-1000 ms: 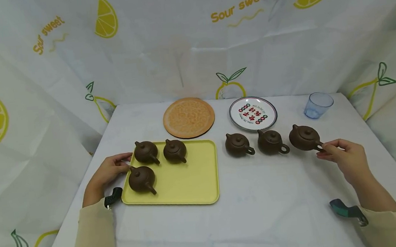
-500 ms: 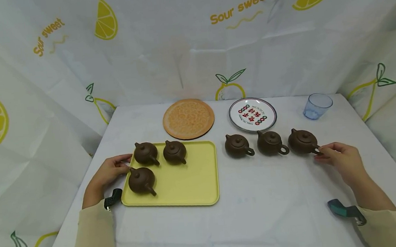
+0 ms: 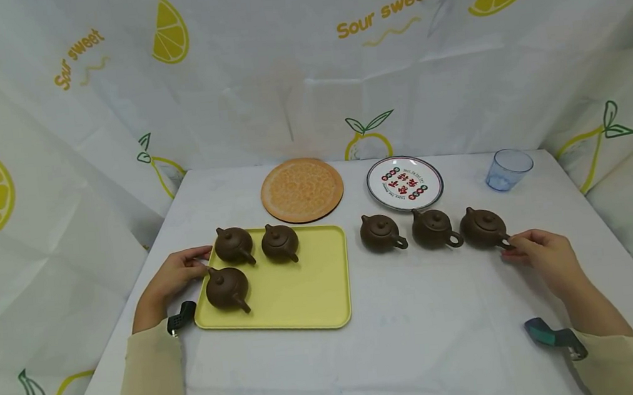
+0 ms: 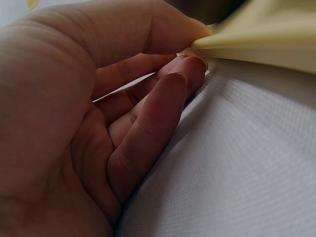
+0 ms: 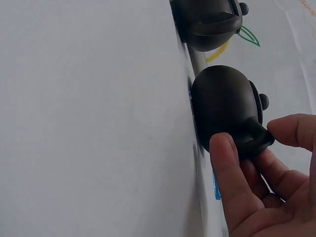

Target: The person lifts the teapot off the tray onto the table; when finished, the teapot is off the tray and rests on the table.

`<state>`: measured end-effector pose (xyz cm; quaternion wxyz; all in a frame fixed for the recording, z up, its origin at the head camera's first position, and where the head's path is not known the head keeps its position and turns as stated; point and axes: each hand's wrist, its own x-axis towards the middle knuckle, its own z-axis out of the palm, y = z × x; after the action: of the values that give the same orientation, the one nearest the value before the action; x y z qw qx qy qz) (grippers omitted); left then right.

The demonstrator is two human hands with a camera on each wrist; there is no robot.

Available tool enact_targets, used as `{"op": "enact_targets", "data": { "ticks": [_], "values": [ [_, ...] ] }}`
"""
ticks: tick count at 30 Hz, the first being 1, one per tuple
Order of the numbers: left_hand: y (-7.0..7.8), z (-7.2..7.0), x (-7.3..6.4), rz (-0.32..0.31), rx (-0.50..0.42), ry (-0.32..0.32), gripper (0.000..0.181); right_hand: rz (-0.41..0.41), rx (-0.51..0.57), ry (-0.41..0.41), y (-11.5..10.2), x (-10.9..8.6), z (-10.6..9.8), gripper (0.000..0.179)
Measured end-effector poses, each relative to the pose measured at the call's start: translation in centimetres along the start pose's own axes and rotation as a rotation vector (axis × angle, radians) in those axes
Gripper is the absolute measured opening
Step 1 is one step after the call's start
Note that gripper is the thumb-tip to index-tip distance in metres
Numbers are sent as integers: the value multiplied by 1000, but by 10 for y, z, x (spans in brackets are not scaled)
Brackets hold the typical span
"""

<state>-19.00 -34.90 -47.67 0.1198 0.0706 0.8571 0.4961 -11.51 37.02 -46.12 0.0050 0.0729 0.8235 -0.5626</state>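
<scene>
My right hand [image 3: 545,259] pinches the handle of a dark brown teapot [image 3: 483,227], the rightmost of three in a row on the white table. In the right wrist view the handle of this teapot [image 5: 224,101] lies between thumb and fingers, and the pot stands upright at the tabletop. My left hand [image 3: 173,276] holds the left rim of a yellow tray [image 3: 302,293]. The left wrist view shows the thumb on the tray's rim [image 4: 256,52], with curled fingers below. Three similar teapots stand on the tray's left half, one of them a front teapot [image 3: 227,288].
Left of the gripped pot stand a middle teapot [image 3: 433,228] and another teapot [image 3: 380,233]. Behind them lie a round orange-brown mat [image 3: 301,189] and a white printed plate [image 3: 400,184]. A blue glass [image 3: 509,169] stands at the back right. A patterned curtain [image 3: 282,68] borders the table.
My right hand has lowered the teapot onto the table, moving slightly left beside the middle teapot. In the last half second it barely moves. The left hand and tray stay put.
</scene>
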Motion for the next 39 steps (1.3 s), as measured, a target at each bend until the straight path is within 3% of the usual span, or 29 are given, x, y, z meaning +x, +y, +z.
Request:
{"op": "enact_targets", "data": {
  "ticks": [6, 11, 18, 26, 34, 39],
  "values": [
    [2, -2, -2, -4, -2, -5, 56, 19, -189, -68, -5, 1, -7, 44],
    [0, -2, -2, 7, 7, 1, 55, 51, -409, -21, -23, 1, -12, 57],
    [-2, -3, 0, -11, -5, 9, 55, -12, -406, 56, -61, 5, 2, 57],
    [0, -1, 3, -14, -17, 2, 56, -184, -286, -39, -100, 6, 61, 37],
    [0, 1, 1, -37, 6, 16, 57, -208, -218, -213, -118, 12, 135, 31],
    [0, 0, 1, -18, 9, 8, 56, -220, -159, -316, -126, 14, 184, 24]
  ]
}}
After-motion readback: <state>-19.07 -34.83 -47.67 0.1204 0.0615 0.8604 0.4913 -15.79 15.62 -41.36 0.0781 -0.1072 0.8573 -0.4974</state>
